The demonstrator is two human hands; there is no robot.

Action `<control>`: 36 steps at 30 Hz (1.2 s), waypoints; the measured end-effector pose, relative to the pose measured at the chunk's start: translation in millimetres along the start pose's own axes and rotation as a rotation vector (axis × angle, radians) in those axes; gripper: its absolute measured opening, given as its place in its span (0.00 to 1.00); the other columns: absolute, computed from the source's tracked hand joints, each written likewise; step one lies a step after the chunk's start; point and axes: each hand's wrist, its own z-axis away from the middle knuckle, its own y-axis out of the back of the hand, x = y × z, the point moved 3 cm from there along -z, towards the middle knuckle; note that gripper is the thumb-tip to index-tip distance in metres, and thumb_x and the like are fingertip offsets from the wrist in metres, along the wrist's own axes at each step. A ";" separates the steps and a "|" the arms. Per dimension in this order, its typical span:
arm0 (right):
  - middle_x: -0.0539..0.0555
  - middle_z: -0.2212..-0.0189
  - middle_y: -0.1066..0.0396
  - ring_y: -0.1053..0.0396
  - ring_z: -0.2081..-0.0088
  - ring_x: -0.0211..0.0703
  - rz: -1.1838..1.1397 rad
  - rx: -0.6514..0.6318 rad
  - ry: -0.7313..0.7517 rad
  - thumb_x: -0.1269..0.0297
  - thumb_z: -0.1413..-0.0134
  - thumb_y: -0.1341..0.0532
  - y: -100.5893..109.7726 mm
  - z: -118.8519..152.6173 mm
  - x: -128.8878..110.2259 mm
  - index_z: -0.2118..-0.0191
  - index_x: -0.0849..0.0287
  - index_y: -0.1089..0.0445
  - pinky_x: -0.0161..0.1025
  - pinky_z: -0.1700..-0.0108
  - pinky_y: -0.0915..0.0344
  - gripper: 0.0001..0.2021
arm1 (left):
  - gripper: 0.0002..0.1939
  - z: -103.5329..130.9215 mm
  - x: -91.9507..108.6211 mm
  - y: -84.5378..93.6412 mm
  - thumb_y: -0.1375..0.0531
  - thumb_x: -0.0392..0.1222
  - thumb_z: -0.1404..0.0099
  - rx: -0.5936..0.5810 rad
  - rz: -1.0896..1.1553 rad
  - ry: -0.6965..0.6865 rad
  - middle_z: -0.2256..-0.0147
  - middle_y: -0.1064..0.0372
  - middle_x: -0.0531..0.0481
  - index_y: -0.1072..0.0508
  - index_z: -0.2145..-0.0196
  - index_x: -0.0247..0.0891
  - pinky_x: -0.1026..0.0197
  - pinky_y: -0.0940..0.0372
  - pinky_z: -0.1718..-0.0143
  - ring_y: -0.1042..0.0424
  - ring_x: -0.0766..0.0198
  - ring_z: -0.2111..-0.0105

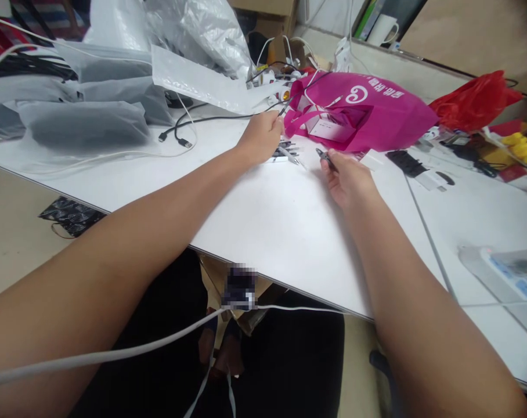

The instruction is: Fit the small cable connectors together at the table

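My left hand (263, 136) is closed, with a thin dark pen-like stick (283, 109) poking up from its fingers. Right beside it, several pens (291, 152) in black and grey lie in a loose bunch on the white table (289, 215). A short dark grey piece with a narrow tip (323, 157) is pinched between the thumb and fingers of my right hand (350, 177); its exact kind is too small to make out. The two hands are apart, just in front of a pink bag (389, 113) that lies on its side with a white box (331, 128) in its mouth.
Grey plastic packages (85, 128) and bubble wrap (202, 78) cover the left back. Black USB cables (176, 130) lie before them. A red plastic bag (476, 104) and black items (405, 162) sit at the right. A white cord (115, 353) crosses below the table edge.
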 end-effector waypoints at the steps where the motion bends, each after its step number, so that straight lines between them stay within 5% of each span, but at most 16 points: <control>1: 0.50 0.64 0.24 0.17 0.59 0.39 0.016 -0.019 0.025 0.72 0.31 0.24 2.8 -3.6 1.1 0.67 0.54 0.28 0.34 0.53 0.11 0.16 | 0.25 1.1 0.8 1.3 0.40 0.38 0.19 0.005 -0.070 -0.043 0.73 0.33 0.47 0.33 0.77 0.48 0.47 0.35 0.53 0.28 0.51 0.64; 5: 0.49 0.65 0.26 0.19 0.59 0.44 0.139 -0.015 0.112 0.73 0.40 0.22 14.5 -15.2 7.7 0.65 0.51 0.29 0.49 0.44 0.10 0.15 | 0.25 3.0 1.3 8.6 0.43 0.44 0.18 0.014 -0.258 -0.177 0.69 0.31 0.44 0.34 0.77 0.50 0.43 0.38 0.51 0.30 0.47 0.62; 10: 0.49 0.61 0.24 0.22 0.56 0.47 0.526 0.004 0.269 0.79 0.49 0.30 10.1 -7.9 6.5 0.60 0.53 0.25 0.65 0.30 0.21 0.14 | 0.23 -0.8 -6.5 11.8 0.35 0.41 0.24 -0.045 -0.144 -0.116 0.71 0.34 0.45 0.30 0.79 0.49 0.49 0.36 0.55 0.32 0.49 0.62; 16: 0.57 0.55 0.21 0.22 0.48 0.55 0.620 -0.028 0.385 0.71 0.43 0.31 2.2 1.5 -0.3 0.59 0.52 0.26 0.65 0.30 0.25 0.08 | 0.17 1.2 -3.5 -4.7 0.34 0.35 0.27 -0.187 0.218 0.176 0.76 0.33 0.50 0.24 0.76 0.41 0.52 0.32 0.62 0.35 0.62 0.74; 23: 0.57 0.55 0.20 0.21 0.50 0.54 0.629 -0.013 0.463 0.66 0.40 0.35 3.0 -0.6 -1.5 0.57 0.51 0.25 0.61 0.33 0.24 0.06 | 0.09 0.9 -0.5 -4.4 0.32 0.40 0.27 -0.254 0.362 0.268 0.75 0.30 0.47 0.20 0.67 0.39 0.52 0.36 0.69 0.36 0.63 0.78; 29: 0.58 0.55 0.18 0.22 0.53 0.54 0.710 -0.099 0.510 0.63 0.39 0.33 -5.2 15.2 -9.4 0.57 0.52 0.24 0.58 0.39 0.23 0.05 | 0.05 1.0 2.8 -7.1 0.37 0.38 0.29 -0.292 0.432 0.262 0.74 0.31 0.49 0.22 0.64 0.40 0.59 0.59 0.77 0.51 0.69 0.81; 32: 0.59 0.55 0.18 0.22 0.53 0.54 0.725 -0.105 0.500 0.65 0.39 0.34 -7.5 20.7 -12.6 0.57 0.53 0.23 0.58 0.38 0.24 0.06 | 0.12 -1.3 2.1 -2.2 0.37 0.40 0.27 -0.271 0.334 0.231 0.77 0.37 0.51 0.27 0.71 0.41 0.58 0.52 0.75 0.49 0.67 0.80; 36: 0.59 0.56 0.18 0.22 0.53 0.55 0.727 -0.114 0.498 0.64 0.41 0.33 -7.6 20.9 -11.7 0.58 0.52 0.23 0.58 0.39 0.23 0.05 | 0.24 -4.0 2.1 13.0 0.37 0.41 0.24 -0.209 0.028 0.014 0.77 0.42 0.49 0.34 0.79 0.44 0.53 0.40 0.67 0.40 0.58 0.73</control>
